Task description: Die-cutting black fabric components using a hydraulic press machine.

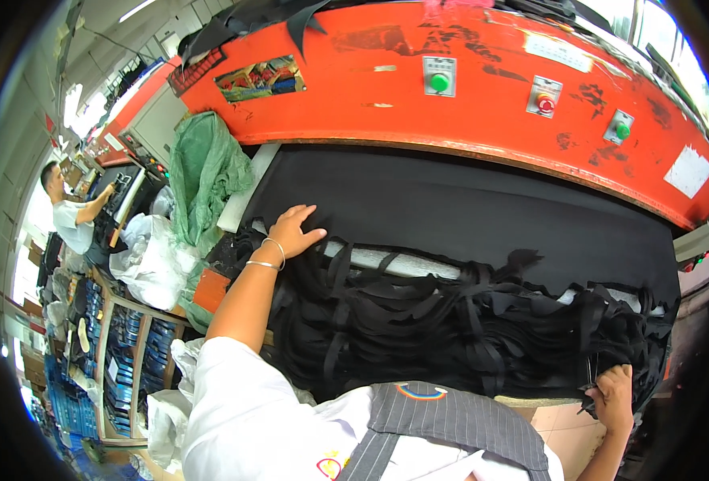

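My left hand (pixel 292 232) is open, fingers spread, at the left end of a smooth black sheet of material (pixel 450 180). Along the sheet's near edge hangs a tangled web of black offcut strips (pixel 394 309), with pale gaps showing through. At the near right, my right hand (pixel 613 398) is closed beside the strips. A thin, shiny metal tool (pixel 591 370) sticks up from its fingers; its lower part is hidden, so its exact kind cannot be told.
An orange-red machine body (pixel 354 56) spans the far side, low over the sheet, with a green button (pixel 440 82) and a red button (pixel 545 103). Green sacking (pixel 206 176), white plastic bags (pixel 150 260) and a rack of blue pieces (pixel 130 361) stand left. Another person (pixel 72 216) works farther off.
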Demonstrator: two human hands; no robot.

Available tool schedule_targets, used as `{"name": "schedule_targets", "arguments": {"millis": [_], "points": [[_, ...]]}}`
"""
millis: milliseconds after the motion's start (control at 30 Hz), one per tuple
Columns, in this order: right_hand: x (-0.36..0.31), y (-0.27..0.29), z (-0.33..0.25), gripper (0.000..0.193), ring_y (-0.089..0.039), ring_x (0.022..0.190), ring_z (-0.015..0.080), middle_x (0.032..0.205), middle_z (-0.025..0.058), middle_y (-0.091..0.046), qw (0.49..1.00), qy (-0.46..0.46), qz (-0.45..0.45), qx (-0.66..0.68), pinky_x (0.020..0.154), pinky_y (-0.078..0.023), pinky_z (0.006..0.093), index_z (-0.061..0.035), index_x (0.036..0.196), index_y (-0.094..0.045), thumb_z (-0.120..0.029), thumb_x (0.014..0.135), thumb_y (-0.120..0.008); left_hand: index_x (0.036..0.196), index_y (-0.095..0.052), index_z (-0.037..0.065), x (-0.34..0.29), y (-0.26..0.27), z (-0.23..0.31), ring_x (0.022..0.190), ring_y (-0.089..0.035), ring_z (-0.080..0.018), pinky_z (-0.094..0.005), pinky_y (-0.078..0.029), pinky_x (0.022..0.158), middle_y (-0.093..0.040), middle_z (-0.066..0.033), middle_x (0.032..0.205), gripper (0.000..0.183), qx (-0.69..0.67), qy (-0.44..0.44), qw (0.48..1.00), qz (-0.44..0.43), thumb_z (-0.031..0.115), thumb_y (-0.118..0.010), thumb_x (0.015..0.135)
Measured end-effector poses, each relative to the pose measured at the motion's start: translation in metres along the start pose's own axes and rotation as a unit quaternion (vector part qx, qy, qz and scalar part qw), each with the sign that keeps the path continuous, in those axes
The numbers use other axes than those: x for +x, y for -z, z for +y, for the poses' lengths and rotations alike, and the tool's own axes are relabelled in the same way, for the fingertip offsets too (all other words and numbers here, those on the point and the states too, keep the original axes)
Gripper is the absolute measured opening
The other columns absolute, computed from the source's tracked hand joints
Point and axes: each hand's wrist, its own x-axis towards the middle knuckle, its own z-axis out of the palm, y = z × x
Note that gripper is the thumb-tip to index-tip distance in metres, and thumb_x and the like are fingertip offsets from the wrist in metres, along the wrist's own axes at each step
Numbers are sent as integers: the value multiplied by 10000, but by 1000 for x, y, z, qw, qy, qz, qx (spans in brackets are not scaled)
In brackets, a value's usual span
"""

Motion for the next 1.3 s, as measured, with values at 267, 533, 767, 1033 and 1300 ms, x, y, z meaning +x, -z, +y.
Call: {"name": "schedule_targets", "arguments": {"millis": [267,533,767,1033,1300], "points": [[26,95,-138,484,-534,451,140,505,60,-529,931,-193,-154,270,438,-379,280,14,707,-585,-454,806,-659,1461,-319,266,-59,14,-12,1443,-38,-402,-689,-165,1064,-32,-120,1584,550,149,-18,926,-345,341,-482,941],[123,175,-257,312,-501,656,318,671,98,-552,920,-97,-373,78,637,-377,400,-24,706,-598,-257,605,-780,1301,-564,213,3,77,-112,1354,-363,-296,-525,-209,1109,-434,-116,1434,473,-35,-183,980,-70,381,-622,863],[318,4,-350,263,-602,779,397,794,175,-590,994,58,-84,24,649,-460,468,-33,949,-546,-226,826,-674,1433,-388,314,23,15,-195,1413,-240,-287,-547,-179,1120,-306,-72,1520,725,132,-130,983,0,706,-375,823],[425,-200,-341,208,-607,736,248,748,39,-587,974,176,124,-64,648,-490,360,-113,806,-548,-286,808,-665,1412,-425,302,49,14,-182,1406,-248,-285,-488,-243,1120,-344,-55,1499,672,97,-129,987,8,638,-411,831],[368,-166,-242,443,-378,1278,390,1353,215,-448,997,-24,48,-58,976,-362,529,-59,956,-631,-390,699,-773,1293,-572,134,44,7,-193,1349,-346,-327,-413,-324,1086,-492,-91,1388,415,-35,-133,986,98,226,-603,889]]}}
